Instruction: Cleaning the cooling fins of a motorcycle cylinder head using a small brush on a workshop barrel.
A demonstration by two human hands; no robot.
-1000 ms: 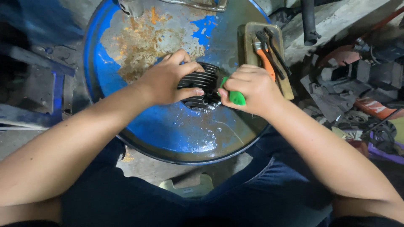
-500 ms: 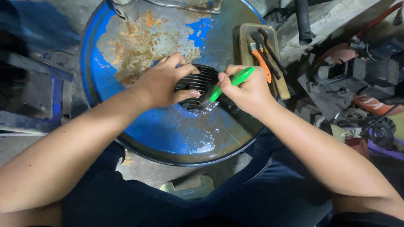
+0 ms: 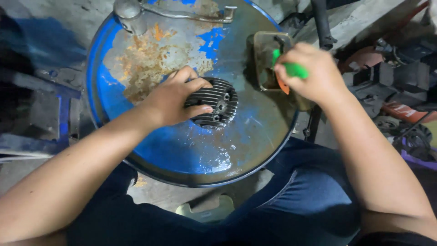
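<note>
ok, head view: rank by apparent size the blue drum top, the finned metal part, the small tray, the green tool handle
1. blue drum top, by far the largest.
2. finned metal part, partly covered by the left hand.
3. small tray, looks close to the finned part; the right hand hides some, so unsure.
4. green tool handle, smallest, mostly inside the right hand.

The one camera sits on my head and looks almost straight down, close over the round blue drum top (image 3: 150,150) that I use as a bench. Its far rim runs along the upper edge of the view, its near rim lies just above my lap. My forearms enter from the two lower corners. Floor clutter fills the right side, and a dark frame the left.
</note>
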